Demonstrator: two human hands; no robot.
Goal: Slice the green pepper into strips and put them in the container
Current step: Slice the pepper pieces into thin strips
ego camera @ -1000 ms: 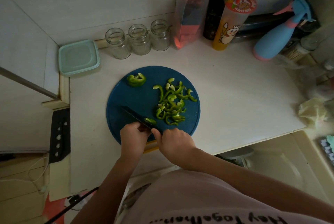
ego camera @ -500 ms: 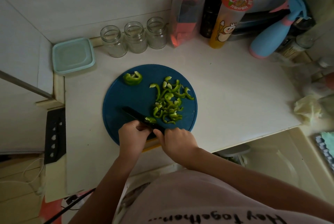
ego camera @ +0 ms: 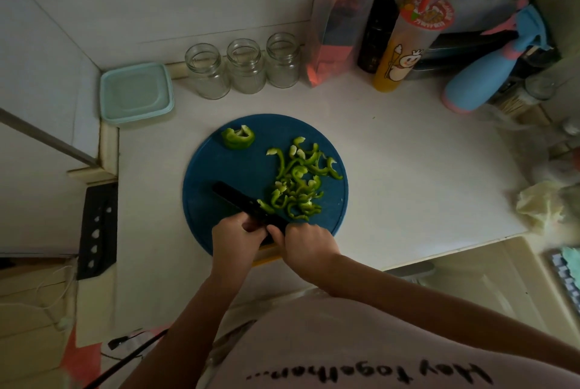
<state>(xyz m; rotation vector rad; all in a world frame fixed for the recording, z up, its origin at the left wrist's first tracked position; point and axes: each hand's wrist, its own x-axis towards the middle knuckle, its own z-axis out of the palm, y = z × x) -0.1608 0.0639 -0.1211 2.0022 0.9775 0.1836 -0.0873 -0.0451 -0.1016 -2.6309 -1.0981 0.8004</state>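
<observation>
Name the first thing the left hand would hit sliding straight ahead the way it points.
Probably the knife, whose blade lies across the fingertips of the left hand; pepper strips come after.

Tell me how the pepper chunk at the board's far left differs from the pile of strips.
The chunk is one thick curved piece; the pile is many thin strips. The chunk lies alone; the pile's strips overlap in a tangle. Both are green pepper on the blue board.
</observation>
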